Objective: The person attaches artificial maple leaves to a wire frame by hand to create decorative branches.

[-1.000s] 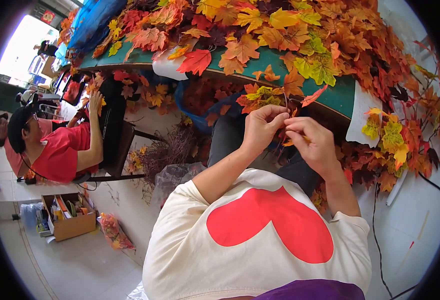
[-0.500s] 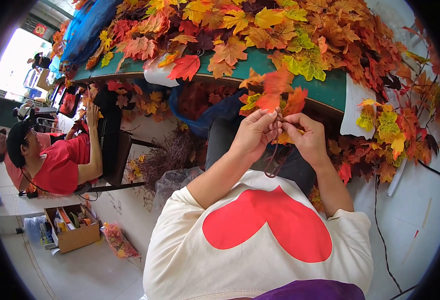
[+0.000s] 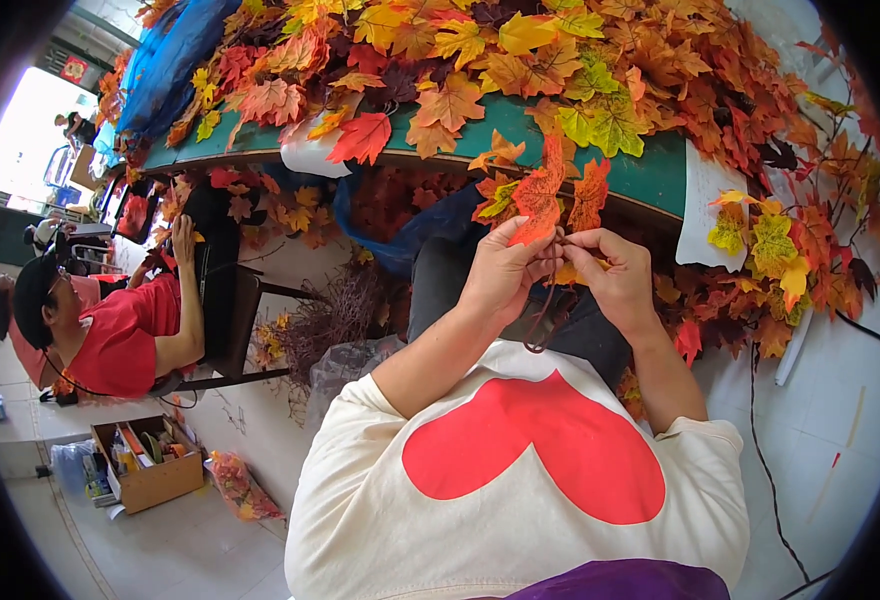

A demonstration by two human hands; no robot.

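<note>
Over my lap, at the table's near edge, my two hands meet around an artificial maple-leaf branch with a thin brown stem [image 3: 537, 330]. My left hand [image 3: 505, 268] pinches the stem between thumb and fingers. Close beside it, my right hand [image 3: 612, 272] is closed on the same stem, a little to the right. Orange-red leaves [image 3: 540, 200] stand up above my fingertips, and another orange leaf [image 3: 589, 195] rises just behind my right hand. The stem's lower end curves down below my hands in a loop. My fingers partly hide where leaf and stem meet.
A heap of artificial autumn leaves [image 3: 450, 100] covers the green table [image 3: 650, 180]. White paper [image 3: 705, 220] hangs over its edge. Bundled brown twigs [image 3: 335, 335] lie at my left, near a seated person in red [image 3: 140, 330]. A cardboard box [image 3: 160, 480] stands on the floor.
The orange-red leaf above my fingers, blurred before, now stands sharper and more upright. Both hands hold nearly the same place on the stem.
</note>
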